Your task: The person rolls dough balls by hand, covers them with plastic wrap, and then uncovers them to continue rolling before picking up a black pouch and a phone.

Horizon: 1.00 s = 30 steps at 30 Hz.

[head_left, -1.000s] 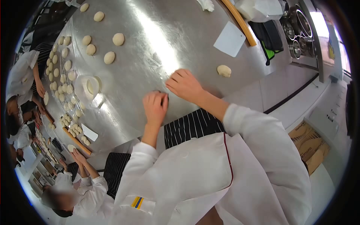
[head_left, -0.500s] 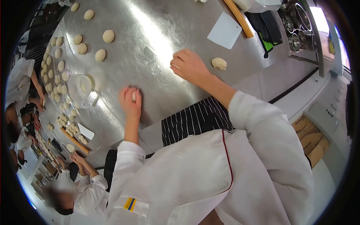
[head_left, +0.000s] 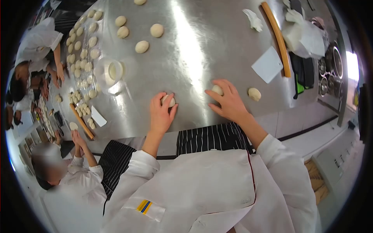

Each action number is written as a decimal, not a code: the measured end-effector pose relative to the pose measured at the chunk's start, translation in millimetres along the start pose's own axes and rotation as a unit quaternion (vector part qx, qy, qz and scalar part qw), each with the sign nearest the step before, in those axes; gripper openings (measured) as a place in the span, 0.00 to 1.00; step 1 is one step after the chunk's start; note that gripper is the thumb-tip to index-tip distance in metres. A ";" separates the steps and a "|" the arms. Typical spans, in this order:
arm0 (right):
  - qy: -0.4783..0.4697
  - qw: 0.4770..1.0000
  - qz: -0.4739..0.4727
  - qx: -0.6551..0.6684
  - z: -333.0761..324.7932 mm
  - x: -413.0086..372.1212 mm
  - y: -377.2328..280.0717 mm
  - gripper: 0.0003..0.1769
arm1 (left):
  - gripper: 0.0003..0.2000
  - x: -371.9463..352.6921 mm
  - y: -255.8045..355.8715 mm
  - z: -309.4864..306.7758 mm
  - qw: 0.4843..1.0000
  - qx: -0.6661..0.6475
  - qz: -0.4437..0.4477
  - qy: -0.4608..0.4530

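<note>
My left hand (head_left: 160, 114) is curved over a pale dough ball (head_left: 168, 101) on the steel table, with the fingers around it. A second dough ball (head_left: 217, 90) sits under the fingers of my right hand (head_left: 230, 104), partly hidden by them. My right thumb is held out to the side, toward the left. Just right of that hand lies a loose lump of dough (head_left: 254, 94). Several rounded dough balls (head_left: 157, 30) rest farther up the table, left of centre.
At the right lie a white scraper (head_left: 267, 65), a wooden rolling pin (head_left: 276, 39) and a crumpled white cloth (head_left: 253, 20). A clear container (head_left: 109, 72) stands at the left among many dough balls. Co-workers' hands (head_left: 79, 140) are busy along the left side of the steel table (head_left: 186, 112).
My fingers have loosened from closed grips, so both dough balls now show more. The view has shifted, and table items appear farther right.
</note>
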State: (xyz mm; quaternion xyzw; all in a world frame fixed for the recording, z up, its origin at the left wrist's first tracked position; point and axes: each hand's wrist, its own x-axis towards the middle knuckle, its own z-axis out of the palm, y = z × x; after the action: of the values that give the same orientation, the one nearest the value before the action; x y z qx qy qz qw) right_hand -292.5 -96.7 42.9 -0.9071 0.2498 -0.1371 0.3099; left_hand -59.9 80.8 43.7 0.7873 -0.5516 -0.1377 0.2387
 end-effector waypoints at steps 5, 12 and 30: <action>-0.067 0.995 0.012 -0.076 -13.3 8.7 -8.2 0.21 | 0.20 13.7 8.1 -12.1 0.990 -0.066 -0.099 -0.081; 0.045 0.969 0.131 0.205 -45.1 190.7 -59.4 0.21 | 0.18 133.3 -10.8 -91.2 0.978 -0.110 -0.140 0.113; 0.125 0.965 0.196 -0.120 -83.8 -21.4 48.1 0.14 | 0.11 100.7 -4.3 -30.3 0.987 -0.130 -0.099 -0.002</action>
State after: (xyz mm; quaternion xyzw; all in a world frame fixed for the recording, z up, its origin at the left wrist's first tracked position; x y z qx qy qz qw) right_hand -362.0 -159.4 75.1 -0.8468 0.4738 -0.1548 0.1859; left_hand -6.3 -5.2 71.8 0.8000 -0.4486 -0.2327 0.3234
